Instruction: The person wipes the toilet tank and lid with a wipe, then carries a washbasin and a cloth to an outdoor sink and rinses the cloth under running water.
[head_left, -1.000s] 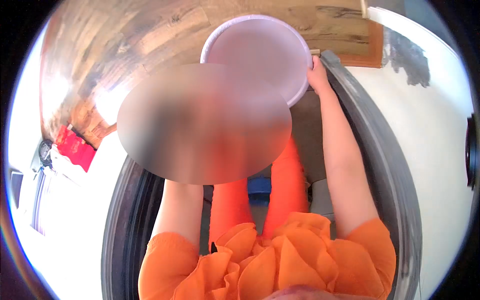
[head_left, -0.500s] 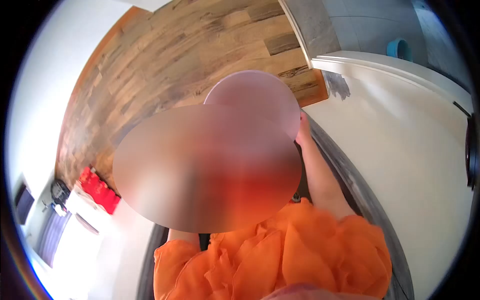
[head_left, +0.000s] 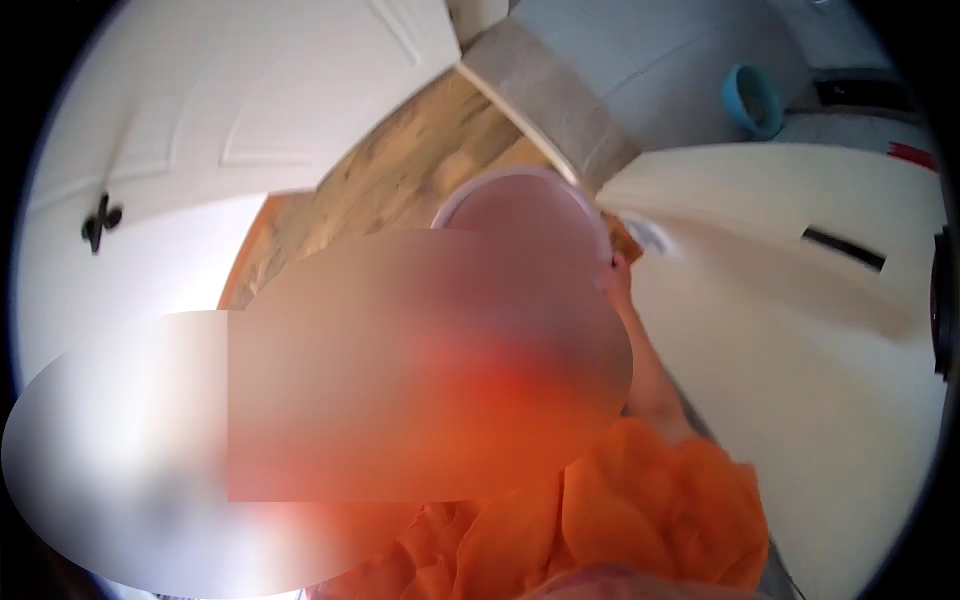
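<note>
A pale pink basin (head_left: 530,205) is held out in front of my body, above the wood floor. My right hand (head_left: 616,274) grips the right side of its rim, fingers curled round the edge. A large blurred patch covers the near part of the basin, so I cannot make out what lies inside. My left hand is hidden behind that same blur. Orange ruffled clothing (head_left: 650,490) shows on my body below my right forearm.
A white door (head_left: 270,90) with a black handle (head_left: 101,222) stands at the left. Ahead, a pale threshold strip (head_left: 520,122) borders grey tiles (head_left: 640,60), where a blue basin (head_left: 752,100) sits. A white surface (head_left: 800,350) runs close along my right side.
My view has turned and moved toward the tiled doorway, bringing the white door into sight on the left. The pink basin has come along, still in my right hand.
</note>
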